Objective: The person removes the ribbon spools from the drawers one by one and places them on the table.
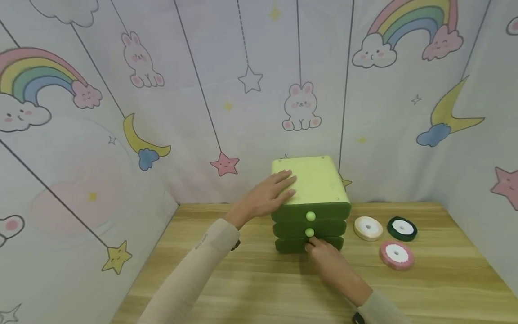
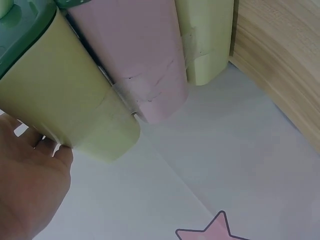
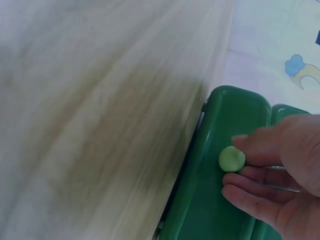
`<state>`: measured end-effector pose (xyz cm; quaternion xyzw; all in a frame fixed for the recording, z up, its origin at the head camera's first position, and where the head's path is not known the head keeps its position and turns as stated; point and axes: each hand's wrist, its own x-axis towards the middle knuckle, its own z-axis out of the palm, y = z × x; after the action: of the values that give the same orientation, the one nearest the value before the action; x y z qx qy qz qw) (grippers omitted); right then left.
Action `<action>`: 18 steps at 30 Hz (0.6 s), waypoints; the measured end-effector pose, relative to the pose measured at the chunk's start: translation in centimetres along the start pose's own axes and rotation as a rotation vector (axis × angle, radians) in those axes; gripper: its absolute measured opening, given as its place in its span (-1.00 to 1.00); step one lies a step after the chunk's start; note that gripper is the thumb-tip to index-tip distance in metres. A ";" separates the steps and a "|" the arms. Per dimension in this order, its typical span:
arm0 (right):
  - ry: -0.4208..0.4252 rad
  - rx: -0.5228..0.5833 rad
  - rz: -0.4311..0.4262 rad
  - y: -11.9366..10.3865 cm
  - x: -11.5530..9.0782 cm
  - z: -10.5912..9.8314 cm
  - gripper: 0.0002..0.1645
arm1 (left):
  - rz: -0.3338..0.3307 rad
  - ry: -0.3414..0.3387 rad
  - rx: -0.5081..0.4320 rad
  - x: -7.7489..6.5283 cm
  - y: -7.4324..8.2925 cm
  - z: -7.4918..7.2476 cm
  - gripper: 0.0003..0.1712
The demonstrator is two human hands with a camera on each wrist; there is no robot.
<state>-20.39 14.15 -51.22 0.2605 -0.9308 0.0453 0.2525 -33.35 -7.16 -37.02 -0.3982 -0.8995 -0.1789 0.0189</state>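
Note:
A small drawer cabinet (image 1: pixel 305 180) stands on the table, with a pale yellow top and three dark green drawer fronts. Light green round knobs (image 1: pixel 310 216) show on the upper two. My left hand (image 1: pixel 269 193) rests on the cabinet's top at its left edge, fingers extended. In the left wrist view that hand (image 2: pixel 35 175) lies against a yellow tier (image 2: pixel 75 95), beside a pink tier (image 2: pixel 135 55). My right hand (image 1: pixel 329 263) is at the bottom drawer (image 1: pixel 289 245). The right wrist view shows its thumb and fingers pinching the bottom drawer's knob (image 3: pixel 232 159).
Right of the cabinet lie three ribbon rolls: cream (image 1: pixel 368 228), dark green (image 1: pixel 402 228) and pink (image 1: pixel 396 255). A wooden-patterned table (image 1: pixel 226 288) carries everything. Behind and on both sides hangs a cloth backdrop (image 1: pixel 259 121) printed with rabbits, stars and rainbows.

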 end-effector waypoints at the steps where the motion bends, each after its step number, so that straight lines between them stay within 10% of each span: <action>1: 0.003 -0.001 0.001 0.0 -0.1 0.0 -0.84 | -0.002 -0.001 -0.005 0.0 0.0 0.1 -0.24; 18: -0.146 0.167 -0.023 1.9 -0.2 -3.6 -0.70 | -0.024 0.102 -0.070 -0.3 0.6 -0.4 -0.26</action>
<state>-19.60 16.70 -48.08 0.2938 -0.9366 0.1007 0.1621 -32.70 -7.14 -36.50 -0.3783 -0.8952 -0.2304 0.0487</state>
